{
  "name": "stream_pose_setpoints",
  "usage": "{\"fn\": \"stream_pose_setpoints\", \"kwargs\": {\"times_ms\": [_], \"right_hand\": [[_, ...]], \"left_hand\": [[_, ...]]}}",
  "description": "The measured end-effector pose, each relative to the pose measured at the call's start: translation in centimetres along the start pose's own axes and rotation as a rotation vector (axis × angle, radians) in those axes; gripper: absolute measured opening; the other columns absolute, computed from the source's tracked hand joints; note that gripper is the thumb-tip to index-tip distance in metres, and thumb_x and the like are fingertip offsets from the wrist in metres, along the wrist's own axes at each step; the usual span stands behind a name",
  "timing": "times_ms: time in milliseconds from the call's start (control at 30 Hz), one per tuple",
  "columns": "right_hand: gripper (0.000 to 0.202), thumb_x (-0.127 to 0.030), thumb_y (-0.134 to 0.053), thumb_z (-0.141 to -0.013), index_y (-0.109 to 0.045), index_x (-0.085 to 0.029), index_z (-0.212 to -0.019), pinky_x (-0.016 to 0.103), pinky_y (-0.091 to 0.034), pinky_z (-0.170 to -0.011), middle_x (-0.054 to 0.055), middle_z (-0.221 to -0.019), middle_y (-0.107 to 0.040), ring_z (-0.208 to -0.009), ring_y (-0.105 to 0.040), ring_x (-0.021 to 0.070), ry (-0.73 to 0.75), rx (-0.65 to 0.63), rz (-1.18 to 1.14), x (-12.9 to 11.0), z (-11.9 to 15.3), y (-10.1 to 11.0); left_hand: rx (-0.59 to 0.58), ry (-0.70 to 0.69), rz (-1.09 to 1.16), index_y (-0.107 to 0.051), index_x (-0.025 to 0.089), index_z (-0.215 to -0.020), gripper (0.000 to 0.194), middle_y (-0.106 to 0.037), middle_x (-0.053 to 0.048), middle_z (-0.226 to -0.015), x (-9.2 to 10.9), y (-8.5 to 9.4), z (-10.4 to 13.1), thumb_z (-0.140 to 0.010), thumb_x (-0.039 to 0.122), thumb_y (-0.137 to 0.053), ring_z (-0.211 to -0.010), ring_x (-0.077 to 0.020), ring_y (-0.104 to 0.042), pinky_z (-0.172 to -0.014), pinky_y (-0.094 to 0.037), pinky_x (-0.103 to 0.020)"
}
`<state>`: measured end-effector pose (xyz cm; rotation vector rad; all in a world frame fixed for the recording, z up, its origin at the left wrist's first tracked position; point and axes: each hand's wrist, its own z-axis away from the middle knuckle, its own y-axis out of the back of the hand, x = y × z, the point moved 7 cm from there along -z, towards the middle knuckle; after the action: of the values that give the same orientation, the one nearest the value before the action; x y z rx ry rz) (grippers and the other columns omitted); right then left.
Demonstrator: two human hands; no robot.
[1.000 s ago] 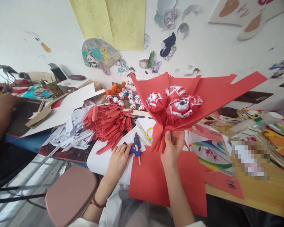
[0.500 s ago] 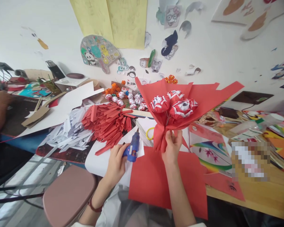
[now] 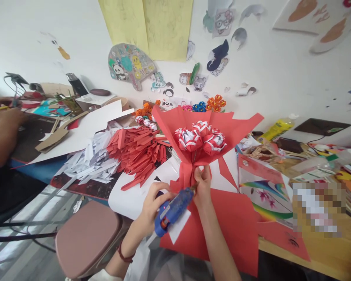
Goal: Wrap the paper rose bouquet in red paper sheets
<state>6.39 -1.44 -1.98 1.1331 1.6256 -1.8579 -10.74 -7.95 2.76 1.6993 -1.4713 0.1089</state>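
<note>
My left hand is closed round the handle of a blue glue gun, whose tip points right, close to the base of a bouquet. Red wrapping paper fans out behind the bouquet's red-and-white paper flowers. Its gathered lower end is pinched in my right hand. The gun's tip is near my right fingers; whether it touches the paper I cannot tell. Beneath my hands lies a flat red sheet, and a small white paper piece shows under the gun.
Piles of red paper strips and white paper strips lie to the left. A pink stool stands below them. Another person's hand holds yellow-handled scissors at far left. A yellow bottle stands behind, right.
The glue gun has swung right and down, its tip now at the bouquet's base. My right hand has brought the bouquet lower and slightly left. The view has shifted a little.
</note>
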Motion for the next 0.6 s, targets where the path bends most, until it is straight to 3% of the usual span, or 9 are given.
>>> {"fn": "stream_pose_setpoints", "kwargs": {"times_ms": [100,233,400,600], "right_hand": [[0.057,-0.037,-0.075,-0.075,-0.053,-0.033,-0.128,0.031,-0.057,-0.081,0.003,-0.111,-0.07,-0.097,-0.069,0.0178,-0.045,-0.052,-0.003,0.6,0.5,-1.1],[0.056,-0.036,-0.075,-0.074,-0.055,-0.031,-0.125,0.031,-0.058,-0.077,0.003,-0.106,-0.072,-0.087,-0.071,0.018,-0.067,-0.101,-0.014,1.7,0.7,-1.8],[0.052,-0.039,-0.078,-0.071,-0.059,-0.029,-0.119,0.032,-0.057,-0.081,0.004,-0.107,-0.073,-0.096,-0.07,0.0204,-0.084,-0.136,-0.001,3.0,0.7,-1.7],[0.045,-0.035,-0.076,-0.075,-0.06,-0.028,-0.117,0.028,-0.055,-0.082,0.002,-0.103,-0.073,-0.093,-0.069,0.0166,-0.095,-0.094,-0.004,2.9,1.7,-2.0]], "left_hand": [[-0.046,-0.04,-0.016,-0.052,0.021,-0.123,0.028,-0.039,-0.018,-0.142,0.6,-0.3,-0.5,-0.097,0.025,-0.043,-0.13,-0.0307,-0.039,-0.103,-0.035,-0.052],[-0.108,-0.021,0.015,-0.052,0.02,-0.125,0.032,-0.029,-0.02,-0.153,0.5,-0.7,-0.4,-0.098,0.033,-0.041,-0.138,-0.0338,-0.031,-0.107,-0.033,-0.056],[-0.076,-0.005,0.057,-0.054,0.02,-0.122,0.028,-0.034,-0.019,-0.152,0.2,-0.7,0.0,-0.097,0.03,-0.043,-0.14,-0.0312,-0.031,-0.109,-0.032,-0.055],[-0.02,0.014,0.191,-0.054,0.02,-0.12,0.031,-0.04,-0.018,-0.149,-0.6,-0.6,0.5,-0.095,0.039,-0.048,-0.139,-0.0302,-0.037,-0.111,-0.032,-0.054]]}}
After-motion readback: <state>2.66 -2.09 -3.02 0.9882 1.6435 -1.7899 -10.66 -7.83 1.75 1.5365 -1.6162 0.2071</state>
